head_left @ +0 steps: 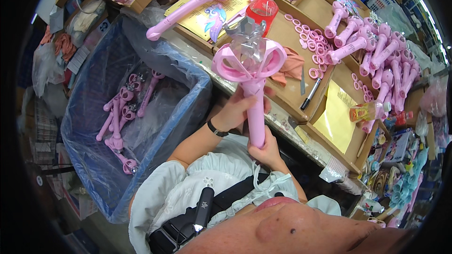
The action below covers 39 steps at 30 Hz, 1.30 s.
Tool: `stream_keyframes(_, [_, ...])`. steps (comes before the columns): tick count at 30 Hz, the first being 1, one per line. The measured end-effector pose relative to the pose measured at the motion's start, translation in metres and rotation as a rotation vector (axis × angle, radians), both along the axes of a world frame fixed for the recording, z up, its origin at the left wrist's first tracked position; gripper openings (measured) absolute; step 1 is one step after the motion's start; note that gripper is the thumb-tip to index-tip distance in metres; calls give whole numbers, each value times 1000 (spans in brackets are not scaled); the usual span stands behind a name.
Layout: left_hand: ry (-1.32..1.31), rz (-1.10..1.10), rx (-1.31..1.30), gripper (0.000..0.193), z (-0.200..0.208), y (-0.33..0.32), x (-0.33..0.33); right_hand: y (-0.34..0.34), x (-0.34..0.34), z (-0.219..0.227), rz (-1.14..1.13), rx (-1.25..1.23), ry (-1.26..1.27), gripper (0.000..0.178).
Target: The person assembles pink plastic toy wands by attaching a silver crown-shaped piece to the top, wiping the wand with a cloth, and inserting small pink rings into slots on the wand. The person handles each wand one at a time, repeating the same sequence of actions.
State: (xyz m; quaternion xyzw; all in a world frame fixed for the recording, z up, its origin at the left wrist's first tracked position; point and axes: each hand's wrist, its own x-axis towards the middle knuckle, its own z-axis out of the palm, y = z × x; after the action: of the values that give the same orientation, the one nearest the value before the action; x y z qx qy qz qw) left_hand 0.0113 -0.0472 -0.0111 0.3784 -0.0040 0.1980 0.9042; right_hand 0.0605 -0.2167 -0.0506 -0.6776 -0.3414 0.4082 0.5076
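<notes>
left hand (pixel 238 109) curls round the pink wand (pixel 256 124) below its head, right hand (pixel 266 149) clasping its lower end

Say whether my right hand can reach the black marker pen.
Probably yes: the right hand would have to leave the pink wand first, but only the rim of the cardboard tray seems to stand between it and the black marker pen.

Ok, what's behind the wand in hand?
Behind the held wand in this view: a red bottle and an orange cloth, both partly overlapped. Anything directly behind its solid pink parts can't be seen.
</notes>
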Motion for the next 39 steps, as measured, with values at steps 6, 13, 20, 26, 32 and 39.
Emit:
stream_keyframes(6, [-83, 342, 38, 82, 6, 29, 8, -10, 18, 8, 237, 83, 527, 38])
stream_keyframes(13, [111, 529, 384, 67, 24, 45, 6, -13, 17, 10, 244, 133, 1012, 48])
stream_keyframes(20, [107, 477, 424, 68, 29, 45, 1, -18, 14, -9, 283, 195, 1290, 48])
stream_keyframes(26, [-127, 260, 169, 66, 15, 49, 5, -11, 17, -10, 441, 344, 1437, 49])
stream_keyframes(32, [92, 720, 287, 55, 12, 52, 10, 7, 15, 15, -128, -45, -140, 55])
stream_keyframes(39, [85, 769, 517, 63, 22, 44, 11, 10, 0, 35, -216, -219, -653, 50])
